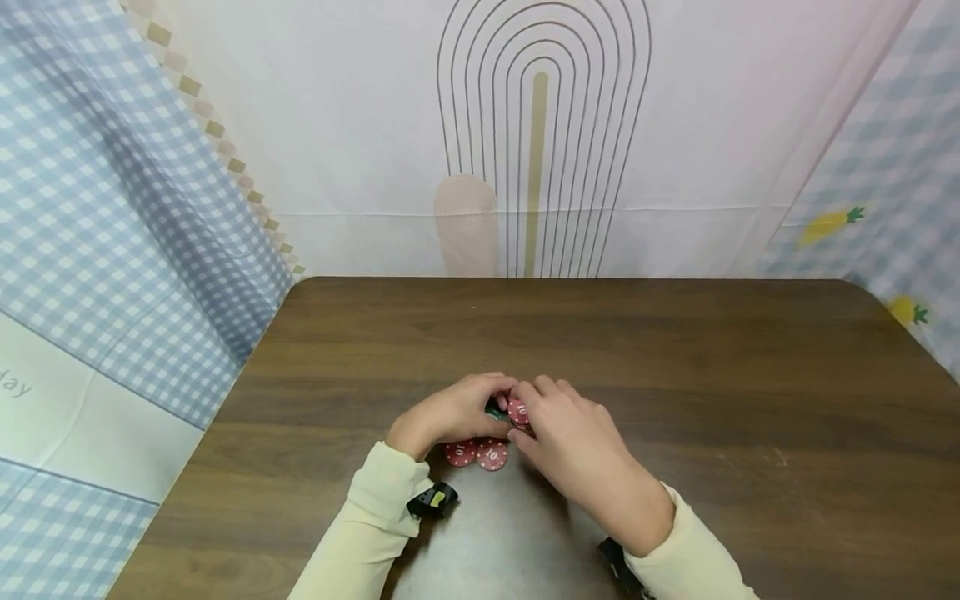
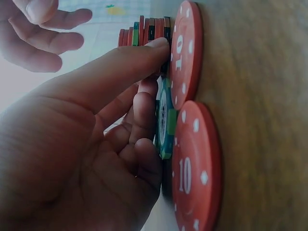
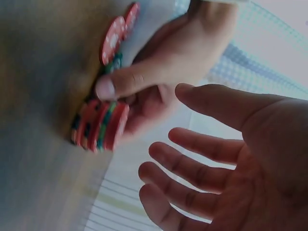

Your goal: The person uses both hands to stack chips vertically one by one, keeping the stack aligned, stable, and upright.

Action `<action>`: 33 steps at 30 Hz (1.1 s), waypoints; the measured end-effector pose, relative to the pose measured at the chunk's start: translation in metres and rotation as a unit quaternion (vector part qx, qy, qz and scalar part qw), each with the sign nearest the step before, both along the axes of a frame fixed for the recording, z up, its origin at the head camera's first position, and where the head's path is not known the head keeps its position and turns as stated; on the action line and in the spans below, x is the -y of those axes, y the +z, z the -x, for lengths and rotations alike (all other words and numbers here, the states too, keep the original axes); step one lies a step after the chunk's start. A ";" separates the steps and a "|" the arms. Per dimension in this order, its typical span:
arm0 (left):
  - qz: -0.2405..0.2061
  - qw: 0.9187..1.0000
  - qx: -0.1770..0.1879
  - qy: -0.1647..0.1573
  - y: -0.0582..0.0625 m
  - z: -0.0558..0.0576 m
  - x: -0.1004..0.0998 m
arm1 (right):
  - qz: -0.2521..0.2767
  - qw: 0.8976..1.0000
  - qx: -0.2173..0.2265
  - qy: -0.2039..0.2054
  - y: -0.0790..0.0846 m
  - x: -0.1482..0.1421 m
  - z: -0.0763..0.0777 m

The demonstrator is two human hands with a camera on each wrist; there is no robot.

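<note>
A stack of poker chips (image 3: 98,125), mostly red with green and black ones between, stands on the table; its top chip is red and marked 10. My left hand (image 1: 453,410) holds the lower part of this stack between thumb and fingers. Close beside the stack is my right hand (image 1: 581,446), its fingers spread and slightly bent, with nothing in its palm in the right wrist view. Two red chips (image 2: 197,168) marked 10 lie flat nearest my body. A green chip (image 2: 164,118) lies between them and the stack, partly covered by the left hand.
The brown wooden table (image 1: 750,400) reaches out on both sides. A white cloth (image 1: 337,150) with an arch pattern hangs behind its far edge. Blue checked curtains (image 1: 112,208) flank the table left and right.
</note>
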State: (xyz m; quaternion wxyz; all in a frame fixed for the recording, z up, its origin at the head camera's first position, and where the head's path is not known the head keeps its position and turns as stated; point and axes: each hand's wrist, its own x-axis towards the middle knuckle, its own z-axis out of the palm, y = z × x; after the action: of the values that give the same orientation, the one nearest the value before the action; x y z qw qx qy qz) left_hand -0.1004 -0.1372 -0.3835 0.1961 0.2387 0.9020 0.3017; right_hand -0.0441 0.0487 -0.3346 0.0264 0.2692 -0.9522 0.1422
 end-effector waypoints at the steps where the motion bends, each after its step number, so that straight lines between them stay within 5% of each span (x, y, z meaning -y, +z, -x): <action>1: 0.002 1.000 0.001 0.001 0.000 0.000 0.000 | 0.004 1.000 0.001 0.009 -0.001 0.002 -0.001; 9: -0.009 1.000 0.013 0.004 -0.001 0.000 0.003 | -0.011 0.996 0.022 0.081 -0.016 0.022 -0.016; 20: -0.003 1.000 -0.003 -0.012 0.000 0.003 0.003 | -0.057 0.993 -0.088 0.047 -0.041 0.033 -0.030; 33: 0.003 1.000 0.007 -0.010 0.001 0.004 0.003 | -0.068 0.994 -0.061 0.060 -0.043 0.034 -0.027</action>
State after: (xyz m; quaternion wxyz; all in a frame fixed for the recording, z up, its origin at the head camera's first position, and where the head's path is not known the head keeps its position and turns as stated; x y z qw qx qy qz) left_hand -0.1042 -0.1403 -0.3826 0.2065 0.2454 0.8987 0.2991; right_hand -0.0168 0.0149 -0.3774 0.0579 0.3350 -0.9384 0.0614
